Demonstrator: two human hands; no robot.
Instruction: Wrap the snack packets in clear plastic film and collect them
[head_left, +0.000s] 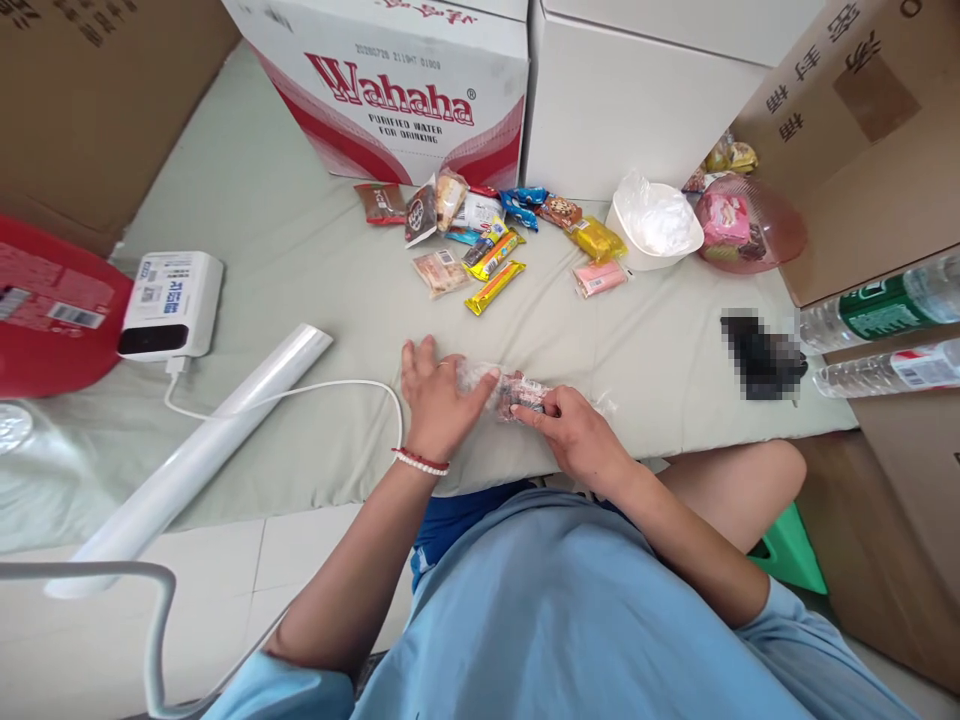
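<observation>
A reddish-brown snack pack [517,396] with printed labelling lies near the front of the cloth-covered surface, in loose clear plastic [474,376]. Its right end is gripped between thumb and fingers of my right hand [583,436]. My left hand [442,402] rests at the other end, fingers spread on the cloth and thumb over the clear plastic. Beyond my hands is a loose group of snacks: a yellow-wrapped bar [495,288], a pale packet [441,272], a pink packet [601,278] and a brown packet [381,203].
At the back stand a Wahaha carton [420,100] and a white box [630,110]. A white bowl [628,252] holding clear plastic sits by a pink transparent bowl [784,225]. To the left are a white device [180,290], its cable and a plastic film roll [225,430]. Bottles [892,372] lie right.
</observation>
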